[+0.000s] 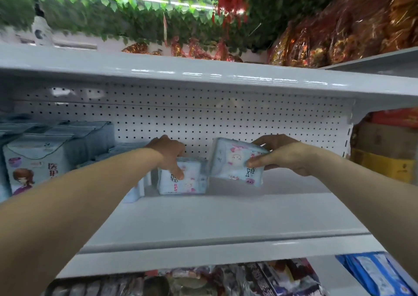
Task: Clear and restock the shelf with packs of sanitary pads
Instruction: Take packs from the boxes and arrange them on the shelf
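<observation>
Two small pale-blue packs of sanitary pads with pink print are at the back of the white shelf [226, 218]. One pack [192, 182] stands on the shelf board; my left hand [169, 153] grips its top, thumb down its front. The other pack [235, 159] is tilted and lifted just above the board, held at its right side by my right hand [285, 155], thumb on the front and fingers behind. The two packs nearly touch.
Larger grey-blue pad packs [38, 159] fill the shelf's left part. A perforated white back panel [203, 119] closes the rear. Cardboard boxes [384, 155] sit beyond the right end. Dark packets [248, 280] and blue packs [375, 275] lie on the shelf below.
</observation>
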Tool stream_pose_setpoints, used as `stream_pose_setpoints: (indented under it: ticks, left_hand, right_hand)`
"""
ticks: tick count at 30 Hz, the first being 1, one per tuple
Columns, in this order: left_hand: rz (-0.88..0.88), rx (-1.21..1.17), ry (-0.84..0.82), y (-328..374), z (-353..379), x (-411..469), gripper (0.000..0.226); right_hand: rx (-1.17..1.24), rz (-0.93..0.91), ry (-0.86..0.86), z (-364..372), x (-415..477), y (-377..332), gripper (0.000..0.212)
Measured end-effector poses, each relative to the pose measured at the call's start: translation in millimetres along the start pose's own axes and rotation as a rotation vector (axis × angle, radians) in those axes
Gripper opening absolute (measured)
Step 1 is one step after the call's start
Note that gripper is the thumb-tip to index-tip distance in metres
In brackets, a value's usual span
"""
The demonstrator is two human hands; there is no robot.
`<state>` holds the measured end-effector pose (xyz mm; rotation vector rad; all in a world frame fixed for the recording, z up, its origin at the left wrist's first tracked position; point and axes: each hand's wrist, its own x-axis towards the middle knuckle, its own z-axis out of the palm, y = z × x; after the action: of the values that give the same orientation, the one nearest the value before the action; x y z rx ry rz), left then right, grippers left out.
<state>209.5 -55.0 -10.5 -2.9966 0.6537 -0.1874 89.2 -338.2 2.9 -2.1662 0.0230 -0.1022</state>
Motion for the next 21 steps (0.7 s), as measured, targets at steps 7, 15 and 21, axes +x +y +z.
stream_pose_setpoints:
  ticks: [7, 15, 21]
  left_hand:
    - [-0.045, -0.040, 0.042, -22.1, 8.4, 35.1, 0.064]
    - [-0.050, -0.034, 0.053, -33.5, 15.6, 61.4, 0.065]
    - [-0.034, -0.009, 0.089, -34.6, 20.7, 80.6, 0.066]
  right_hand:
    - [-0.168, -0.018, -0.083, 18.2, 19.2, 18.9, 0.056]
    - [-0.179, -0.050, -0.063, 43.4, 38.1, 34.6, 0.055]
    - [-0.145, -0.049, -0.066, 43.6, 40.1, 37.9, 0.052]
